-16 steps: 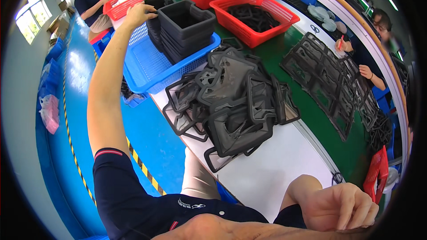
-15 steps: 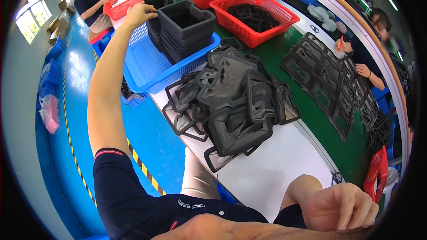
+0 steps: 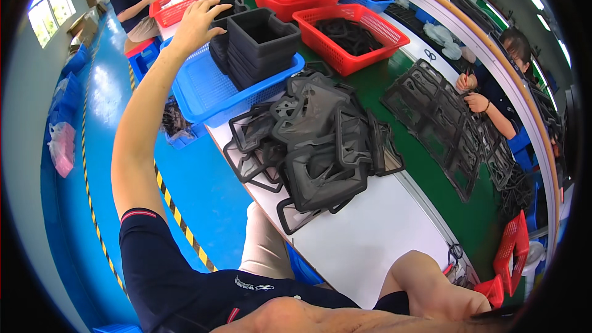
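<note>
My left arm stretches out to the far left, and my left hand (image 3: 196, 28) hovers at the side of two stacks of black rectangular frames. Its thumb and fingers are apart, with nothing seen between them. The front stack (image 3: 262, 43) and the partly hidden rear stack (image 3: 233, 7) stand in a blue perforated basket (image 3: 200, 106). Drawn in close at the lower right is my right hand (image 3: 453, 301); its fingers are hidden by the picture's edge. A loose pile of black frames (image 3: 324, 142), some with grey film inside, lies on the white table (image 3: 382, 228).
Red baskets (image 3: 351, 55) holding black parts stand beyond the blue one. On the right, a co-worker's hands (image 3: 472, 92) work over a spread of joined black frames (image 3: 431, 123). A metal post (image 3: 542, 172) rises there. Another person (image 3: 132, 3) sits at the far left.
My left hand has come off the rear stack and its fingers have spread. The right hand has dropped toward the lower edge, its fingers going out of sight. The whole view has shifted slightly.
</note>
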A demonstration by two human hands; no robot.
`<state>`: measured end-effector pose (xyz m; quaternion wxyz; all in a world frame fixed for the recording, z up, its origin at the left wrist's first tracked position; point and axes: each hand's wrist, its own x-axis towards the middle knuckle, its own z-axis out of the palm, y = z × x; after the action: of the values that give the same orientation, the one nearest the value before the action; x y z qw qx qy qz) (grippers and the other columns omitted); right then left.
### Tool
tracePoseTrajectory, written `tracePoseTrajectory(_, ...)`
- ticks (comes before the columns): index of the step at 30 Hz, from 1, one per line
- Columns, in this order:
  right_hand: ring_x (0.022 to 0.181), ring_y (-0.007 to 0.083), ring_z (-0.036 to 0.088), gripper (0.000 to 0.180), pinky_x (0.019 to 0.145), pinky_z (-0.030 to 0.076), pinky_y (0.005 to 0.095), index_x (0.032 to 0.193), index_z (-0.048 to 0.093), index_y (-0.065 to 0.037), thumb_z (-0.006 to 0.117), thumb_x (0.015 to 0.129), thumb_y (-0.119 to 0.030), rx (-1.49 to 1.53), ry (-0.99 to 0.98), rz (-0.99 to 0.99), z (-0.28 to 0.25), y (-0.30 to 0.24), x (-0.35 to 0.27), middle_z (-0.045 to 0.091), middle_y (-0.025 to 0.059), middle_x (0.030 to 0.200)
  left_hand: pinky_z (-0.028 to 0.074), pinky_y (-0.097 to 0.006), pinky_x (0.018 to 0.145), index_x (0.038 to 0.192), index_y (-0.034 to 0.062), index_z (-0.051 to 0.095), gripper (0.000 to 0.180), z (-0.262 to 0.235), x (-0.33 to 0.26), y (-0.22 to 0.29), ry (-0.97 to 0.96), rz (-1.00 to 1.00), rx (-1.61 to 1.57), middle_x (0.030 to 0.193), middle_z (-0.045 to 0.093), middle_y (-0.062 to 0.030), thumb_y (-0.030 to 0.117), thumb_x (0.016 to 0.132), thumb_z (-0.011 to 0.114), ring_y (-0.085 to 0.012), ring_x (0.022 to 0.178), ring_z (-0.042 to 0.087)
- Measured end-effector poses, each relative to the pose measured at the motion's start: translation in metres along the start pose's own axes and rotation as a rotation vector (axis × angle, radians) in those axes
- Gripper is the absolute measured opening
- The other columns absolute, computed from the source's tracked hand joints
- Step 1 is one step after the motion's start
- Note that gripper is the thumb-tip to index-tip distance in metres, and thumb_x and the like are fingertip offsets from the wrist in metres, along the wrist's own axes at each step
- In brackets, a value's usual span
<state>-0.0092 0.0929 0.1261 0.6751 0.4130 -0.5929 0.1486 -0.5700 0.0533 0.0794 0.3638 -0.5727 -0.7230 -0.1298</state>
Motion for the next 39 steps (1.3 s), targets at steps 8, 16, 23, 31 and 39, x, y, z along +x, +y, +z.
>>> tracePoseTrajectory(8,0.115,0.0261,0.044,0.020,0.104,0.035,0.0415,0.102,0.050,0.000,0.050,0.084,-0.009,-0.699,0.154,-0.429,0.025,-0.033,0.028,0.050,0.0129,0.112,0.028,-0.042,0.106,0.129,0.0136,0.049,0.059,-0.027,-0.001,0.030,0.177,0.006,-0.163,0.131,0.047,-0.0125,0.010,0.073,0.067,-0.0326,0.126,0.038)
tracePoseTrajectory(16,0.119,0.0296,0.044,0.036,0.108,0.030,0.0508,0.116,0.054,-0.003,0.056,0.085,-0.022,-1.128,0.179,-0.450,-0.013,-0.096,0.028,0.051,0.0121,0.123,0.027,-0.039,0.107,0.122,0.0050,0.054,0.036,-0.125,-0.029,0.193,0.114,0.182,-0.287,0.128,0.050,-0.0119,0.005,0.086,0.050,-0.0295,0.128,0.038)
tracePoseTrajectory(23,0.073,0.0179,0.057,0.027,0.065,0.048,0.0296,0.114,0.048,-0.002,0.047,0.093,-0.018,-1.157,0.357,0.683,-0.137,-0.183,-0.012,0.059,0.0142,0.103,0.046,-0.048,0.087,0.090,0.0035,0.066,0.022,-0.256,-0.014,0.371,0.051,0.699,-0.777,0.089,0.064,-0.0116,0.008,0.072,0.055,-0.0294,0.086,0.062)
tracePoseTrajectory(31,0.088,0.0442,0.059,0.049,0.077,0.049,0.0469,0.121,0.040,-0.006,0.060,0.076,-0.012,-1.676,-0.349,2.039,-0.198,-0.246,-0.127,0.048,0.0251,0.111,0.049,-0.045,0.083,0.110,0.0306,0.058,0.029,-0.352,-0.035,0.489,0.089,0.951,-1.189,0.099,0.060,-0.0057,0.022,0.082,0.060,-0.0249,0.088,0.060)
tracePoseTrajectory(39,0.095,0.0417,0.060,0.047,0.082,0.048,0.0453,0.117,0.043,-0.004,0.057,0.072,-0.007,-1.690,-0.311,2.120,-0.238,-0.264,-0.116,0.059,0.0259,0.103,0.052,-0.038,0.070,0.097,0.0190,0.062,0.019,-0.302,-0.061,0.469,0.169,0.783,-1.275,0.087,0.065,-0.0037,0.016,0.079,0.063,-0.0218,0.075,0.062)
